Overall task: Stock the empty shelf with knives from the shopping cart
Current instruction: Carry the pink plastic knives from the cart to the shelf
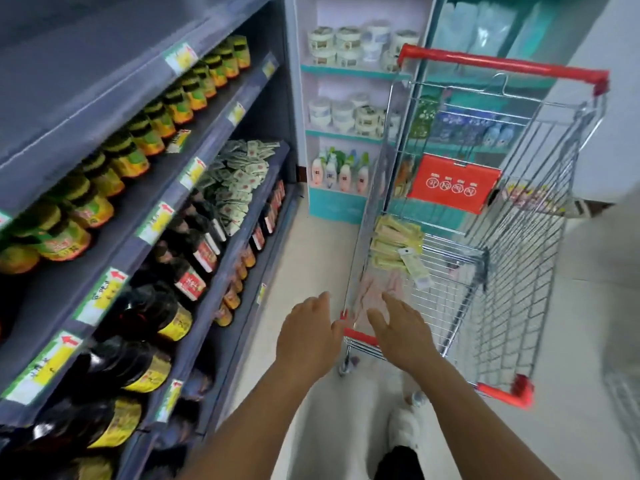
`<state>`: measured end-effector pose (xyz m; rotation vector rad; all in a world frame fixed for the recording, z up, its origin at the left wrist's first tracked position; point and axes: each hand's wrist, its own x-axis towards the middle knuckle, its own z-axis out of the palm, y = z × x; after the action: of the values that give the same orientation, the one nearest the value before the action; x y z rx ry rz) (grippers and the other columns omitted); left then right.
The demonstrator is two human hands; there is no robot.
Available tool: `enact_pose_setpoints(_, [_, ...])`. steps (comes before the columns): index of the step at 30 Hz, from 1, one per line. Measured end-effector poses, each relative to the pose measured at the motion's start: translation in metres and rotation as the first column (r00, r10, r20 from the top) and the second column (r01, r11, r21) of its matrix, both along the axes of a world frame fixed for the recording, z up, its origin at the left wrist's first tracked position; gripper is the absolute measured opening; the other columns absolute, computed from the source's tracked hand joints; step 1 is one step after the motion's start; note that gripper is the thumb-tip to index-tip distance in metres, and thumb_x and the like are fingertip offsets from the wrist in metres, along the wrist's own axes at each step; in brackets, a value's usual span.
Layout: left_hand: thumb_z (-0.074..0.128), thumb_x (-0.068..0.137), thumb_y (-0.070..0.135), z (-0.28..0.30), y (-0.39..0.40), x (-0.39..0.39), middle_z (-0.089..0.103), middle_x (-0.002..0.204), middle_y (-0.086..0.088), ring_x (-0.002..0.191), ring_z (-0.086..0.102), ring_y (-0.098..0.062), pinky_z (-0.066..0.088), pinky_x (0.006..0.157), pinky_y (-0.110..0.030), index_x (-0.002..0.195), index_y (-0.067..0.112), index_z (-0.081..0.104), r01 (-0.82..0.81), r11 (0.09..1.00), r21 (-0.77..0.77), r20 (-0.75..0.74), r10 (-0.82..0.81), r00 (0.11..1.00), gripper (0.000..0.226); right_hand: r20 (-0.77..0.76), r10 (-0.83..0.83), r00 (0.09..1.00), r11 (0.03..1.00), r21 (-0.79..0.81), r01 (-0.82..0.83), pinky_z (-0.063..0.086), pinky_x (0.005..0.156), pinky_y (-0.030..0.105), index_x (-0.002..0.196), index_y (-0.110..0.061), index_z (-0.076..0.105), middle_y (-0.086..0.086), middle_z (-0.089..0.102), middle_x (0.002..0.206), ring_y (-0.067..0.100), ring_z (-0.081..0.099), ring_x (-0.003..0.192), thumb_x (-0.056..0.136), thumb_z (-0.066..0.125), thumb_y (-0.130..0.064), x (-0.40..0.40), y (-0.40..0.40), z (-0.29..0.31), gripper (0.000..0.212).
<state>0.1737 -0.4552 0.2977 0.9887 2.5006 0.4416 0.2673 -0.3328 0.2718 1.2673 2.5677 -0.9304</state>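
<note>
Where shelves [194,188] stand, pale floor [311,258].

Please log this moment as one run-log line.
left hand open, empty | right hand open, empty | both over cart near edge | packets in cart

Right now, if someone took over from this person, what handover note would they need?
Left hand: open, holding nothing, reaching toward the shopping cart.
Right hand: open, fingers spread over the cart's near end, holding nothing.
Packaged goods, yellowish and pinkish, lie in the cart basket; too blurred to confirm as knives.
Grey shelves to the left hold jars and bottles; no knives are visible on them.
Left: pick packs from the cart and stock the shelf.
</note>
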Motion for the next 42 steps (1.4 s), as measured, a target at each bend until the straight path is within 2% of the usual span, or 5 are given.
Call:
enact_pose_setpoints(4, [0.040, 0.098, 0.033, -0.018, 0.059, 0.016, 0.046, 0.136, -0.005, 0.127, 0.041, -0.025, 0.036, 0.101, -0.034, 0.142, 0.016, 0.032, 0.011, 1.000, -0.006, 0.039, -0.011, 0.999, 0.048, 0.016, -0.029, 0.999, 0.999, -0.039, 0.029, 0.028, 0.111, 0.038, 0.148, -0.018, 0.028, 0.007, 0.037, 0.150, 0.028, 0.034, 0.137, 0.099, 0.036, -0.042, 0.023, 0.053, -0.023, 0.055])
enact_pose_setpoints(14, [0.045, 0.098, 0.033, -0.090, 0.187, 0.024, 0.040, 0.142, -0.008, 0.128, 0.039, -0.025, 0.038, 0.101, -0.037, 0.149, 0.019, 0.016, -0.042, 0.979, -0.199, 0.147, 0.072, 0.987, 0.060, 0.023, 0.012, 1.000, 0.991, -0.130, -0.009, 0.034, 0.106, 0.039, 0.147, -0.015, 0.029, 0.007, 0.041, 0.146, 0.027, 0.041, 0.131, 0.098, 0.043, -0.037, 0.031, 0.171, -0.089, 0.055])
enact_pose_setpoints(29, [0.048, 0.097, 0.034, -0.258, 0.233, -0.021, 0.025, 0.152, -0.013, 0.136, 0.030, -0.031, 0.032, 0.110, -0.042, 0.152, 0.015, 0.005, -0.131, 0.884, -0.448, 0.209, 0.247, 0.946, 0.072, 0.061, 0.013, 0.998, 0.957, -0.289, 0.006, 0.036, 0.109, 0.044, 0.150, -0.022, 0.019, 0.007, 0.032, 0.151, 0.028, 0.037, 0.133, 0.093, 0.054, -0.030, -0.011, 0.209, -0.241, 0.068])
enact_pose_setpoints(38, [0.061, 0.091, 0.028, -0.322, 0.232, -0.018, -0.002, 0.158, -0.002, 0.140, 0.019, -0.030, 0.032, 0.110, -0.041, 0.152, 0.022, -0.003, -0.116, 0.864, -0.490, 0.184, 0.232, 0.955, 0.089, 0.197, 0.081, 0.977, 0.973, -0.229, -0.034, 0.002, 0.120, 0.037, 0.152, -0.015, -0.012, 0.010, -0.005, 0.160, 0.027, -0.001, 0.148, 0.087, 0.050, -0.058, -0.020, 0.166, -0.306, 0.099])
enact_pose_setpoints(42, [0.057, 0.090, 0.012, -0.331, 0.231, -0.016, 0.017, 0.150, -0.004, 0.132, 0.025, -0.028, 0.037, 0.100, -0.038, 0.148, 0.030, 0.005, -0.172, 0.883, -0.437, 0.141, 0.256, 0.956, 0.081, 0.210, 0.014, 0.978, 0.989, -0.149, 0.018, 0.005, 0.119, 0.043, 0.152, -0.021, -0.006, 0.007, -0.001, 0.160, 0.029, -0.002, 0.147, 0.094, 0.037, -0.037, -0.023, 0.160, -0.315, 0.074])
